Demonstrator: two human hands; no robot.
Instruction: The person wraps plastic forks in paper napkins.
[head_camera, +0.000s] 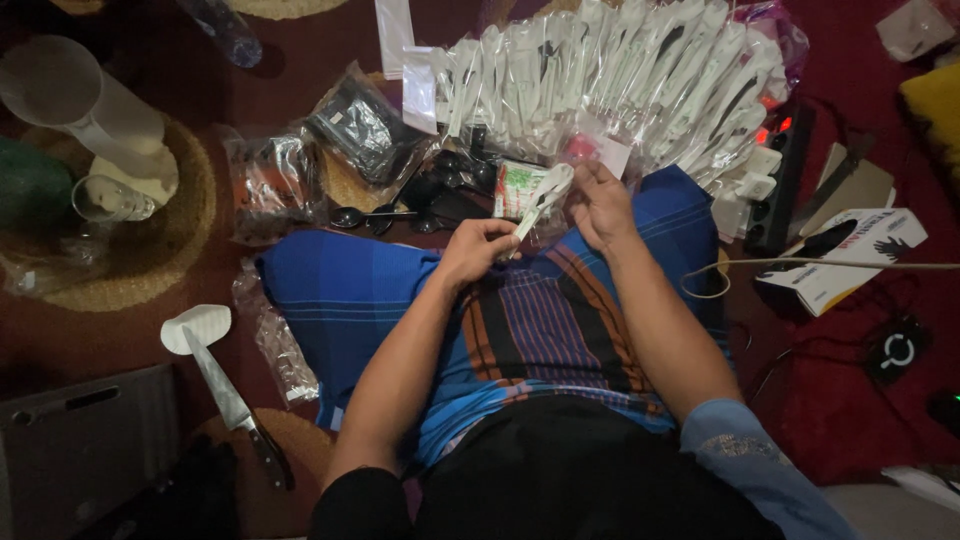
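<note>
1. Head view showed a fan of clear-bagged white utensils (620, 70) spread along the far edge of the red floor mat (850, 400).
2. A blue plaid cloth (380, 300) covered the lap.
3. The left hand (478, 250) and right hand (600, 205) both pinched one white utensil (545, 195) above the lap.
4. Its slick bag could slip, dropping it among the black spoons (400, 215).

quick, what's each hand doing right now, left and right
Left hand: closed, pinching the lower end of a white plastic spoon.
Right hand: closed on the clear wrapper at the spoon's upper end.
</note>
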